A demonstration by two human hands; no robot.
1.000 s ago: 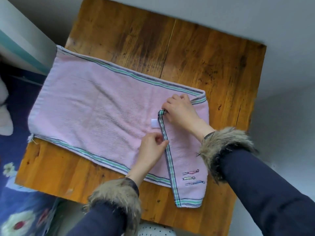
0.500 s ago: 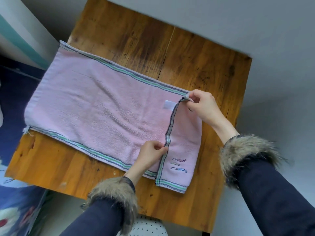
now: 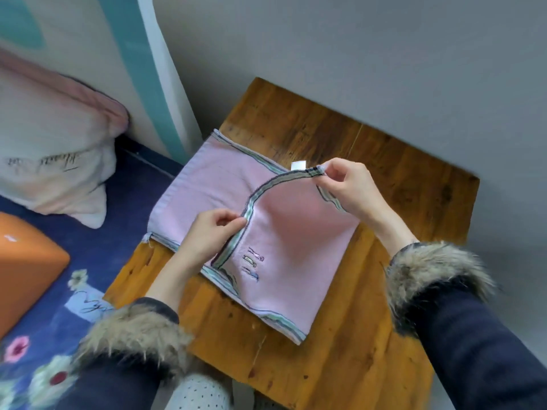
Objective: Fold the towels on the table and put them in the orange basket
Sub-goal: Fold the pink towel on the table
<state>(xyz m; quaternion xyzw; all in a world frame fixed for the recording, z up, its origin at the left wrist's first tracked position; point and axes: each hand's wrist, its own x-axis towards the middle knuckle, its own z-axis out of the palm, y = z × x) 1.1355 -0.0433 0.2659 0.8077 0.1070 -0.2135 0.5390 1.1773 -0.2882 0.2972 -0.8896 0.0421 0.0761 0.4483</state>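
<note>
— On the worn brown wooden surface [image 3: 370, 335] the pink terry towel with striped green-and-grey borders [image 3: 296, 250] is lying half doubled over, its far portion spread flat and its near portion raised. Why is the striped edge arching up like that?

— Both hands are lifting it. The right hand [image 3: 347, 187] is pinching the corner of the border beside the small white care label [image 3: 299, 166], and the left hand [image 3: 213, 235] is pinching the same border lower down, thumb against fingertips. Between the two grips the hem is sagging into a curve, so the flap is hanging clear of the layer beneath.

— Why hold it by the edge and not the middle?

— Probably because gripping the hem at two places is keeping the edge under control, so it can be laid square on the opposite end. The fold is looking only partly made; the small embroidered figures [image 3: 253, 263] are facing up on the raised flap.

— And the basket?

— At the left margin an orange rounded container [image 3: 26, 270] is sitting on the dark blue flowered bedcover [image 3: 88, 232], well apart from the towel, with a pale pink pillow [image 3: 56, 149] behind it. It is likely the orange basket, though its opening is not showing. Nothing is visibly inside it.
</note>
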